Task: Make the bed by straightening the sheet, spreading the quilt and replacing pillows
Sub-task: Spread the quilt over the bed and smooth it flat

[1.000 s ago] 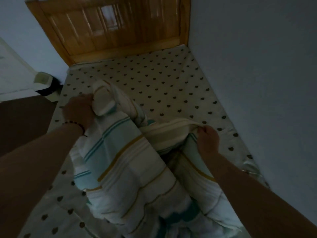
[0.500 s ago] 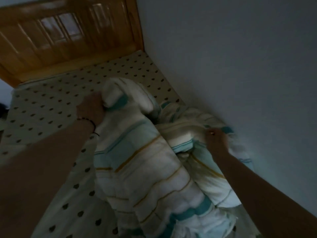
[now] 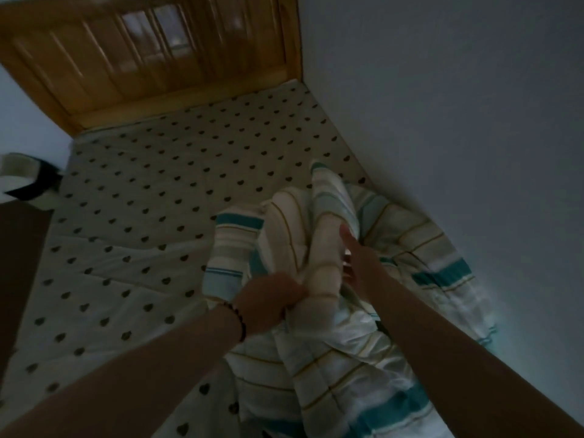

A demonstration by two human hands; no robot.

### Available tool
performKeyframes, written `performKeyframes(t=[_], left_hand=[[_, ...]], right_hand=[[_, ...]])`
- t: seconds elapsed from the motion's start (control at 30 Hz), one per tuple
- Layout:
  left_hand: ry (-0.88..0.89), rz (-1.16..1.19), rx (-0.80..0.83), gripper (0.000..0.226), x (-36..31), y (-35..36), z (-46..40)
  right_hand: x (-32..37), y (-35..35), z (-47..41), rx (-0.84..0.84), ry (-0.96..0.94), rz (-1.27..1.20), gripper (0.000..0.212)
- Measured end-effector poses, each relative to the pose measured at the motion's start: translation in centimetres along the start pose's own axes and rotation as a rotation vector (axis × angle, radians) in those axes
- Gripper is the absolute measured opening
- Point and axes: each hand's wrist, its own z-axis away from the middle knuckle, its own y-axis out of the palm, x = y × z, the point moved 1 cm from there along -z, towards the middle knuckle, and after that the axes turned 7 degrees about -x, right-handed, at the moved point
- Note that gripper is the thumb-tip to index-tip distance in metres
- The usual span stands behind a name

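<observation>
Quilt [image 3: 319,248] now bunches by the wall; your left hand [image 3: 271,298] has slid in to clutch its middle, your right hand [image 3: 360,263] released, fingers straight: spreading remains ahead.

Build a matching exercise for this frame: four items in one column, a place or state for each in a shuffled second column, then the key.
Items
1. quilt
2. sheet
3. headboard
4. left hand

Places or states
A. wooden, at the far end of the bed
B. bunched up along the wall side
C. grips a fold of striped fabric
D. spread flat, dotted with small dark hearts

Pairs: 1-B, 2-D, 3-A, 4-C
</observation>
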Motion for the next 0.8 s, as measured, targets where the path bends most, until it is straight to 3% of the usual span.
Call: performKeyframes(t=[0.07, 0.13, 0.2, 0.27, 0.37, 0.47, 0.57, 0.63, 0.7, 0.8], left_hand=[[0.041, 0.106, 0.108, 0.043, -1.9, 0.7, 2.4], [-0.067, 0.230, 0.241, 0.045, -2.5, 1.0, 4.3], [-0.251, 0.346, 0.273, 0.045, -1.8, 1.8, 6.2], [-0.521, 0.577, 0.255, 0.058, 0.0, 2.1, 8.6], [-0.943, 0.967, -0.018, 0.080, 2.3, 0.5, 11.7], [-1.145, 0.918, -0.305, 0.103, 3.6, -1.3, 12.0], [-1.095, 0.698, -0.451, 0.125, 4.3, -2.8, 11.8], [-1.037, 0.647, -0.413, 0.128, 4.3, -3.1, 12.2], [-1.101, 0.632, -0.362, 0.108, 4.2, -2.4, 13.3], [-1.218, 0.550, -0.463, 0.045, 4.5, -1.0, 16.8]], right_hand=[[-0.9, 1.7, -0.3, 0.004, -0.004, 0.179, 0.045], [-2.1, 3.5, -0.9, -0.028, -0.076, 0.391, 0.061], [-2.5, 5.2, -0.8, -0.053, -0.149, 0.455, 0.073], [-2.5, 7.8, 0.3, -0.030, -0.240, 0.450, 0.067], [-2.5, 12.6, 3.0, 0.069, -0.350, 0.503, 0.067], [-3.1, 15.3, 5.2, 0.185, -0.449, 0.574, 0.064], [-4.2, 17.1, 6.9, 0.333, -0.526, 0.684, 0.057], [-5.1, 18.1, 8.1, 0.493, -0.510, 0.728, 0.053], [-6.1, 18.4, 9.1, 0.652, -0.491, 0.816, 0.053], [-7.4, 17.6, 8.9, 0.839, -0.470, 0.743, 0.048]])
